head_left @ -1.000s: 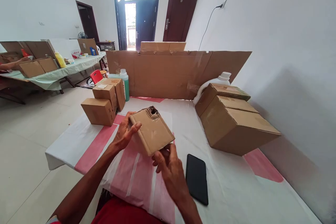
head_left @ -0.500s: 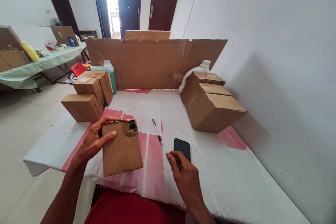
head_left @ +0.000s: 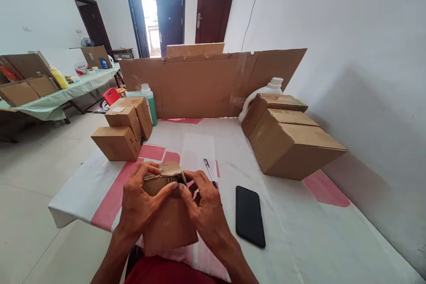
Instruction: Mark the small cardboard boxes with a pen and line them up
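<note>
Ok so compared with half a second back, the right hand (head_left: 206, 202) isn't covering the black phone (head_left: 250, 216) anymore, it's on the small cardboard box (head_left: 169, 226) together with the left hand (head_left: 136, 199). Both hands grip that one box, left of the phone, fingers curled around its upper edge and thumbs meeting at the damaged top, where a flap (head_left: 169, 167) now sticks up. Can't tell if the box touches the counter (head_left: 293, 235). Quick count: one phone, one pen (head_left: 208, 168) beyond it to the left, three brown boxes (head_left: 116, 142) well off to its left, another three boxes (head_left: 286, 151) beyond it to the right, plus one green bottle (head_left: 150, 103) and one white jug (head_left: 261, 92), both far behind the phone.
</note>
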Available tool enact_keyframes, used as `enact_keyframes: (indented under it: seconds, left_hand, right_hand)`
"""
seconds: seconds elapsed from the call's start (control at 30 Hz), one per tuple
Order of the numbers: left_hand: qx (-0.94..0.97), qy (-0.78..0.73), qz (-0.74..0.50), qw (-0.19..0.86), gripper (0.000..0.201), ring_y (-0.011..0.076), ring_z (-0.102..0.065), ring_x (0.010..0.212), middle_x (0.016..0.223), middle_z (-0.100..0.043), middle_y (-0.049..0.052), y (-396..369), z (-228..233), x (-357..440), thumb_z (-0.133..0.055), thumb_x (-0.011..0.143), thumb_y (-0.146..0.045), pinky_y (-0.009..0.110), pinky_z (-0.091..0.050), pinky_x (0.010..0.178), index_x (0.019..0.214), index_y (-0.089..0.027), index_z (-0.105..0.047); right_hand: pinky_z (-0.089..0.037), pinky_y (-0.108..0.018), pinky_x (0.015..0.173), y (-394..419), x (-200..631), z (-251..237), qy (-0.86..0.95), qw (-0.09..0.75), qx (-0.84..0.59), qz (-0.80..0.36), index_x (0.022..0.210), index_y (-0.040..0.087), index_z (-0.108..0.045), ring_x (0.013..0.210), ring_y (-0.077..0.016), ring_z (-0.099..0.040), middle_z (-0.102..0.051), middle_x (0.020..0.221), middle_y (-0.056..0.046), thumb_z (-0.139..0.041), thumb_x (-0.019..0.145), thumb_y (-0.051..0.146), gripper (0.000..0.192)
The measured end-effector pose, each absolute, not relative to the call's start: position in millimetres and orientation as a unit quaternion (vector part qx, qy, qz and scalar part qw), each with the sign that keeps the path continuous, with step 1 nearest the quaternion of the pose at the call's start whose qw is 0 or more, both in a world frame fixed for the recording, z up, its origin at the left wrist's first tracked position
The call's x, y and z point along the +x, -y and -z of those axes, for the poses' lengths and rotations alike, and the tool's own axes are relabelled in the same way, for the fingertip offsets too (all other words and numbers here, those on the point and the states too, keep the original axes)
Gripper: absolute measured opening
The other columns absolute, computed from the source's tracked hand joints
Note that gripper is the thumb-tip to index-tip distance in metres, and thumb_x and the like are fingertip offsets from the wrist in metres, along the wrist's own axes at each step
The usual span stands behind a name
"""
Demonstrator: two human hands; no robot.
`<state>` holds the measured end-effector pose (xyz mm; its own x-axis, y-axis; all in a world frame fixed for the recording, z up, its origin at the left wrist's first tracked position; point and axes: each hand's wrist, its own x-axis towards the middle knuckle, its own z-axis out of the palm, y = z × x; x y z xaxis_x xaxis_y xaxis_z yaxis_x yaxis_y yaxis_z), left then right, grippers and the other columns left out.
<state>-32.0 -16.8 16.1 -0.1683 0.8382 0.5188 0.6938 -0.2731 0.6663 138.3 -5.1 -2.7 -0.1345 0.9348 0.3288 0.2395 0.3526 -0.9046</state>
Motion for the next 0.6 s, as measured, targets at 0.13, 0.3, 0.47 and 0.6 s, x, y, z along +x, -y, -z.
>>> enact_keyframes:
  seconds: [0.13, 0.3, 0.47, 0.6]
  left_hand:
    - [0.640, -0.611, -0.465, 0.033, 0.024, 0.0264, -0.070, 0.098, 0.102, -0.073, 0.003, 19, -14, -32, -0.078, 0.080, -0.042, 0.039, -0.056, 0.087, 0.094, -0.026, -0.066]
    - [0.665, -0.586, -0.460, 0.048, 0.019, 0.0225, -0.070, 0.092, 0.100, -0.073, 0.001, 15, -12, -30, -0.071, 0.086, -0.034, 0.035, -0.056, 0.086, 0.104, -0.030, -0.077]
    - [0.665, -0.575, -0.470, 0.077, 0.017, 0.0210, -0.070, 0.089, 0.097, -0.073, 0.001, 10, -14, -33, -0.072, 0.088, -0.037, 0.033, -0.055, 0.083, 0.102, -0.029, -0.079]
    - [0.659, -0.576, -0.473, 0.103, 0.030, 0.0201, -0.069, 0.089, 0.097, -0.076, 0.003, 6, -17, -34, -0.053, 0.102, -0.037, 0.032, -0.053, 0.082, 0.100, -0.026, -0.080]
  right_hand:
    - [-0.055, -0.035, 0.089, 9, 139, 8, 0.657, 0.515, -0.413, -0.365, 0.119, 0.025, -0.072, 0.097, -0.0222, -0.067, -0.071, 0.108, -0.007, -0.046, 0.104, 0.040, 0.033]
    - [-0.049, -0.032, 0.068, -21, 190, 49, 0.611, 0.414, -0.586, -0.336, 0.112, 0.021, -0.067, 0.071, -0.0202, -0.065, -0.070, 0.082, -0.004, -0.043, 0.103, 0.056, 0.043]
    - [-0.042, -0.035, 0.067, -70, 223, 102, 0.583, 0.289, -0.709, -0.272, 0.069, 0.024, -0.055, 0.073, -0.0276, -0.067, -0.067, 0.070, -0.008, -0.071, 0.082, 0.031, 0.022]
    - [-0.042, -0.034, 0.063, -89, 221, 116, 0.574, 0.300, -0.695, -0.313, 0.054, 0.026, -0.043, 0.065, -0.0270, -0.067, -0.059, 0.054, -0.004, -0.074, 0.074, 0.030, 0.037]
